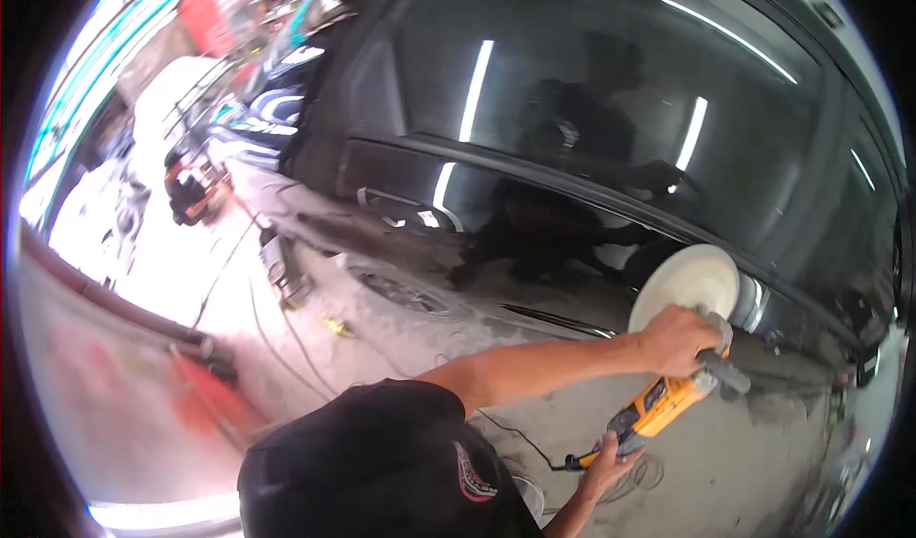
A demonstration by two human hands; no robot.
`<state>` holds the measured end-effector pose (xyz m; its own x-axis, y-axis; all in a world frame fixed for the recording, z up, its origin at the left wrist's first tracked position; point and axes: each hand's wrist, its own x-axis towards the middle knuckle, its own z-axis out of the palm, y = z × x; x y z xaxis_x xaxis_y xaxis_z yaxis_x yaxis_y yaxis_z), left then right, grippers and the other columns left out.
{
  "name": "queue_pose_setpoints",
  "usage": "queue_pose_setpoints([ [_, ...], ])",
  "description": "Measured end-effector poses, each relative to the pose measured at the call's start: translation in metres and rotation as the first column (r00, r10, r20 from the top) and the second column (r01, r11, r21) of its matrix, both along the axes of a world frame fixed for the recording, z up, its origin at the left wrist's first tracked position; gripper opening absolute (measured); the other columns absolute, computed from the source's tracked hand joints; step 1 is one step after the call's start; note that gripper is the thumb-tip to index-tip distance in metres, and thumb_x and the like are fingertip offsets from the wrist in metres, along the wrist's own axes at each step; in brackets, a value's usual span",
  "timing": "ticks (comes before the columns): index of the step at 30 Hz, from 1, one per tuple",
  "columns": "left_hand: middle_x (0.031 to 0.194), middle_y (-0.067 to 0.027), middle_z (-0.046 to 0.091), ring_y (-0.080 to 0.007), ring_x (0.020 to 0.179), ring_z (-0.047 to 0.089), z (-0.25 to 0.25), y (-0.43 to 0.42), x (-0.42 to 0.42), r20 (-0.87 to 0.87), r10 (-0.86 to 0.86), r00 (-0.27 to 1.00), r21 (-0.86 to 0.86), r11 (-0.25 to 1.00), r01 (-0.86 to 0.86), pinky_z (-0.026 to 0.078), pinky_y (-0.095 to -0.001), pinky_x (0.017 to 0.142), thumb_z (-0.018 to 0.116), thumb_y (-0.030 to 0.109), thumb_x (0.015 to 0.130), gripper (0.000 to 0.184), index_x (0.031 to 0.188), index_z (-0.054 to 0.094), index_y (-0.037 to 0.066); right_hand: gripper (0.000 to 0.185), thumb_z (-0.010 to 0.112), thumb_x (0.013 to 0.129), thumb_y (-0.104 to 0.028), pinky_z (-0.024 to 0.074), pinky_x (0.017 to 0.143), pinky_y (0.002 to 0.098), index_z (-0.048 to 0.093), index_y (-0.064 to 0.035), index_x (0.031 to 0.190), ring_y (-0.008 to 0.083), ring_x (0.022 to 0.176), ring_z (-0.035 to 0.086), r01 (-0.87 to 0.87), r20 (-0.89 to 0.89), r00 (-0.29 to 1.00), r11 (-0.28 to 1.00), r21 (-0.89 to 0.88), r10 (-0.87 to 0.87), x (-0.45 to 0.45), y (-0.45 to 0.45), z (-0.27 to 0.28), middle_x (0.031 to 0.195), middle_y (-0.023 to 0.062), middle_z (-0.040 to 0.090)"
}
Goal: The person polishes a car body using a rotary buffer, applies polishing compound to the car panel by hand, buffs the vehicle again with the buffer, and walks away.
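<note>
One yellow polisher (662, 406) sits by the lower side of the black car (572, 190). Can't tell from here if its white pad (689, 286) touches the paint. Left hand (677, 338)'s closed round the front end, handle partly covered. Right hand (611, 464)'s gripping the rear by the cord (523, 435), fingers hard to make out. Black shirt (358, 462) hides most of some bucket (529, 493).

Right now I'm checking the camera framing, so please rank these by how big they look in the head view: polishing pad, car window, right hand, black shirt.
Largest to smallest:
1. Car window
2. Black shirt
3. Polishing pad
4. Right hand
</note>
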<state>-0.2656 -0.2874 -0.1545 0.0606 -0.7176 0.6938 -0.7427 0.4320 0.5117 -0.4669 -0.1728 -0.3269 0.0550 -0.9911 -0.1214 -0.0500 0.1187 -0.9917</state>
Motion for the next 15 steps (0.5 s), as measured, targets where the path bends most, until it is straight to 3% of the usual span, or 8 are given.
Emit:
queue_pose_setpoints([
  [2, 0.067, -0.0092, 0.061, -0.033, 0.063, 0.062, -0.009, 0.034, 0.025, 0.006, 0.062, 0.998, -0.013, 0.998, -0.062, 0.049, -0.044, 0.061, 0.076, 0.015, 0.061, 0.021, 0.076, 0.062, 0.009, 0.076, 0.074, 0.082, -0.02, 0.052, 0.075, 0.0342, 0.036, 0.0111, 0.14, 0.0232, 0.088, 0.06, 0.0, -0.073, 0.997, 0.999, -0.04, -0.003, 0.01, 0.016, -0.012, 0.114, 0.0175, 0.059],
  [6, 0.065, -0.0083, 0.058, -0.0347, 0.064, 0.062, -0.002, 0.133, 0.073, -0.079, 0.158, 0.984, -0.053, 0.985, -0.162, 0.049, -0.0453, 0.062, 0.076, 0.012, 0.059, 0.025, 0.078, 0.062, 0.008, 0.087, 0.08, 0.076, -0.019, 0.0487, 0.092, 0.0381, 0.034, 0.014, 0.141, 0.0259, 0.104, 0.058, -0.273, -0.105, 0.961, 0.942, -0.193, 0.257, 0.022, 0.046, -0.02, 0.121, 0.0206, 0.056],
  [7, 0.066, -0.0086, 0.059, -0.0342, 0.065, 0.062, 0.001, 0.159, 0.089, -0.091, 0.189, 0.978, -0.06, 0.979, -0.195, 0.049, -0.0447, 0.062, 0.076, 0.011, 0.06, 0.024, 0.078, 0.062, 0.008, 0.086, 0.081, 0.073, -0.016, 0.0459, 0.097, 0.0387, 0.035, 0.0131, 0.14, 0.0276, 0.11, 0.056, -0.295, -0.085, 0.955, 0.946, -0.132, 0.286, 0.036, 0.06, -0.002, 0.125, 0.0206, 0.054],
  [10, 0.068, -0.0096, 0.062, -0.0329, 0.065, 0.064, 0.011, 0.229, 0.132, -0.145, 0.276, 0.95, -0.078, 0.954, -0.289, 0.049, -0.0427, 0.061, 0.078, 0.008, 0.062, 0.022, 0.077, 0.062, 0.006, 0.091, 0.087, 0.065, -0.024, 0.0469, 0.095, 0.0442, 0.041, 0.008, 0.138, 0.0323, 0.107, 0.057, -0.404, -0.206, 0.908, 0.889, -0.213, 0.364, 0.074, 0.084, 0.028, 0.12, 0.0201, 0.056],
  [14, 0.071, -0.0114, 0.065, -0.0314, 0.063, 0.065, 0.019, 0.312, 0.186, -0.187, 0.436, 0.881, -0.121, 0.879, -0.461, 0.049, -0.0381, 0.057, 0.08, 0.004, 0.066, 0.019, 0.076, 0.064, 0.005, 0.092, 0.086, 0.065, -0.012, 0.0518, 0.09, 0.0387, 0.04, 0.0055, 0.143, 0.0288, 0.103, 0.063, -0.531, -0.208, 0.845, 0.818, -0.222, 0.492, 0.134, 0.128, 0.074, 0.117, 0.0188, 0.063],
  [15, 0.071, -0.0118, 0.065, -0.0311, 0.061, 0.065, 0.019, 0.334, 0.2, -0.196, 0.476, 0.857, -0.123, 0.855, -0.503, 0.048, -0.0366, 0.055, 0.08, 0.003, 0.068, 0.018, 0.076, 0.064, 0.005, 0.095, 0.087, 0.065, -0.013, 0.0534, 0.089, 0.038, 0.039, 0.0047, 0.145, 0.0299, 0.104, 0.066, -0.571, -0.324, 0.808, 0.79, -0.224, 0.492, 0.152, 0.143, 0.093, 0.116, 0.0202, 0.066],
])
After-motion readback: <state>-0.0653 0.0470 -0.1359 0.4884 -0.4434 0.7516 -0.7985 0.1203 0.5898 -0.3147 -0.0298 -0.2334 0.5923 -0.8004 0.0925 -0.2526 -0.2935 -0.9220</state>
